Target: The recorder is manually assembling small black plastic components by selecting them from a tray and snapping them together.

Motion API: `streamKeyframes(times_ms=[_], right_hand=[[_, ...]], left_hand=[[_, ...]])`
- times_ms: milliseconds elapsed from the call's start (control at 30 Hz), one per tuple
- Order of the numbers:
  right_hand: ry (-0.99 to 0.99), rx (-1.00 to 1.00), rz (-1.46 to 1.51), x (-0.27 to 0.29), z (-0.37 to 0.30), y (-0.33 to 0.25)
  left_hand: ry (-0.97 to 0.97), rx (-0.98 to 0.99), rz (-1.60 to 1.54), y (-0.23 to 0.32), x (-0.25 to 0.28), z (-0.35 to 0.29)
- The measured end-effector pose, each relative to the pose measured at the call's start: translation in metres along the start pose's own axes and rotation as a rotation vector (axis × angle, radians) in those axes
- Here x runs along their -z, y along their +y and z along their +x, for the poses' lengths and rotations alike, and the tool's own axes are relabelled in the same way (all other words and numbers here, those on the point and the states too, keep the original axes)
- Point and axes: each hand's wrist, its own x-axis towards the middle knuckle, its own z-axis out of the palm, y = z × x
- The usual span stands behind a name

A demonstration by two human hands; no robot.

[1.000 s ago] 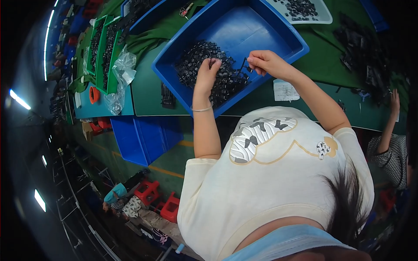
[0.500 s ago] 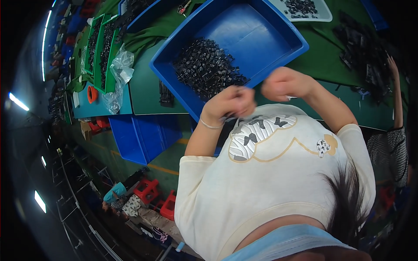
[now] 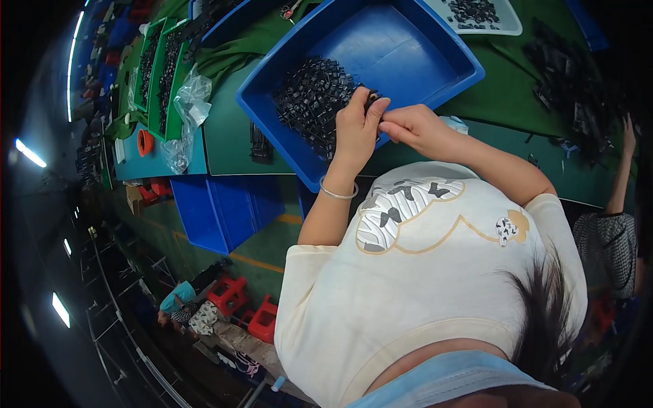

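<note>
Over the near rim of a large blue bin (image 3: 401, 58), my two hands meet. My left hand (image 3: 355, 132), with a bracelet at its wrist, is closed on a small black plastic part (image 3: 371, 102) that shows between thumb and forefinger. My right hand (image 3: 418, 129) is closed with its fingertips by the left thumb; what they pinch, if anything, is hidden. Beside and beyond my left hand, a heap of small black plastic parts (image 3: 309, 102) lies in the left half of the bin.
Left are green trays (image 3: 166, 88) of black parts, a clear plastic bag (image 3: 192, 102) and an orange tape roll (image 3: 145, 141). A white tray (image 3: 507, 20) stands far right. A co-worker's hand (image 3: 629, 136) is near a black pile (image 3: 564, 81). Another blue bin (image 3: 204, 211) stands below the table edge.
Both hands have moved: the left went up and away from my body, over the bin's rim; the right came left to meet it. They were apart and blurred before.
</note>
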Motion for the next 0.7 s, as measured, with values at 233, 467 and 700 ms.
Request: streamKeyframes(times_ms=[233, 467, 700], right_hand=[[-0.081, 0.710, -0.134, -0.016, -0.006, -0.026], [-0.134, -0.004, 0.447, 0.004, 0.022, 0.023], [0.009, -0.321, 0.502, -0.012, 0.034, 0.022]], left_hand=[[0.400, 0.341, -0.209, -0.067, -0.002, 0.033], [0.259, 0.251, -0.528, -0.041, 0.005, 0.032], [0.286, 0.165, -0.429, -0.028, -0.008, 0.026]])
